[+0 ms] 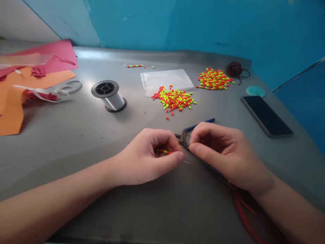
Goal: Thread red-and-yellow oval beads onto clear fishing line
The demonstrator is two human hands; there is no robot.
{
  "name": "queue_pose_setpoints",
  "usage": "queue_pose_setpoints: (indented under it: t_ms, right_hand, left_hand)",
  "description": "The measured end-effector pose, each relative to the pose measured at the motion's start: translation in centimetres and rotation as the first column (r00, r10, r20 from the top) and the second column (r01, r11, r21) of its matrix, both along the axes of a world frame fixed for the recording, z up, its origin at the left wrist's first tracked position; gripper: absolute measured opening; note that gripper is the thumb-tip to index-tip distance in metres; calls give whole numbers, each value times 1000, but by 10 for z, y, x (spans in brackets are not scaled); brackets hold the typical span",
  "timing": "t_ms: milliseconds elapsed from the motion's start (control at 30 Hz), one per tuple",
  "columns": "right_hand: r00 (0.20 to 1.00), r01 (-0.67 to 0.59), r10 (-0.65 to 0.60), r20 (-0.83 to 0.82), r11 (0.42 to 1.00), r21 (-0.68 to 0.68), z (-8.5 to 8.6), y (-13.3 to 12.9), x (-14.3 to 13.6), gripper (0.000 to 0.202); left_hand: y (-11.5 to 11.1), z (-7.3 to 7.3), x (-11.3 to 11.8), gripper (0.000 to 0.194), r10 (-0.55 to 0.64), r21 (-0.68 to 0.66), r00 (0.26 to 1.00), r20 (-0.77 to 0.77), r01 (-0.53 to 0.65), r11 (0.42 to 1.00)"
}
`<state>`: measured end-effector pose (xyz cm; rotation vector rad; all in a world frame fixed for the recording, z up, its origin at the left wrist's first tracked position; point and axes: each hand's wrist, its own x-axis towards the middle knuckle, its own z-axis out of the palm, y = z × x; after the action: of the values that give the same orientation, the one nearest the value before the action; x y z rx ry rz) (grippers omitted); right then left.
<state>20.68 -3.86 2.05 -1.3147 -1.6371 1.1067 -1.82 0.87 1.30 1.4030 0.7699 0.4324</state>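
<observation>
My left hand (154,157) is closed, thumb against forefinger, on a short beaded string (165,151) of red and yellow-green beads. A thin pale end of the string pokes out past the thumb tip. To its right, my right hand (220,149) is pinched shut; whatever its fingertips hold is too small to make out. Behind both hands lie pliers (183,135) with blue handles, partly covered by the right hand. A loose pile of red and yellow-green beads (175,100) lies just beyond the hands, partly against a clear plastic bag (167,80).
A spool of clear line (111,96) stands left of the beads. Further back are a second bead pile (214,79), a finished-looking bead row (135,66) and dark yarn (234,69). A phone (266,116) lies right; coloured sheets (50,81) left; a red-handled tool (245,217) under my right forearm.
</observation>
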Motion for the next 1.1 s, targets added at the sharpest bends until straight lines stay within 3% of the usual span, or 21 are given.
queue_pose_setpoints:
  t_ms: [133, 267, 333, 433, 567, 700, 900, 1100]
  right_hand:
    - [998, 41, -40, -40, 999, 14, 0, 0, 1, 13]
    - [998, 47, -47, -41, 999, -8, 0, 1, -1, 14]
    - [997, 42, -45, -66, 998, -45, 1, 0, -2, 13]
    - [993, 19, -31, -112, 994, -112, 2, -3, -4, 13]
    - [984, -21, -10, -177, 985, -173, 5, -7, -7, 12]
    - [977, -42, -5, -212, 975, -218, 7, -5, -10, 12]
    - [975, -76, 23, -220, 970, -232, 5, -4, -9, 11]
    - [974, -86, 35, -224, 972, -220, 5, -4, -8, 10]
  left_hand:
    - [-2, 2, -4, 15, -8, 92, 999, -32, 11, 996]
    - [-5, -2, -3, 9, 6, 295, 998, -62, 13, 956]
    - [-7, -7, -2, 5, 40, 360, 998, -51, -19, 933]
    - [-11, -13, 0, 17, 107, 419, 994, -13, -92, 903]
    - [-16, -14, -2, 22, 158, 608, 987, -16, -116, 786]
    - [-17, -10, -2, 11, 170, 751, 984, -52, -74, 656]
    - [-14, -6, -2, 4, 176, 822, 980, -89, -27, 569]
    - [-13, -7, -3, 4, 188, 832, 977, -101, -20, 555]
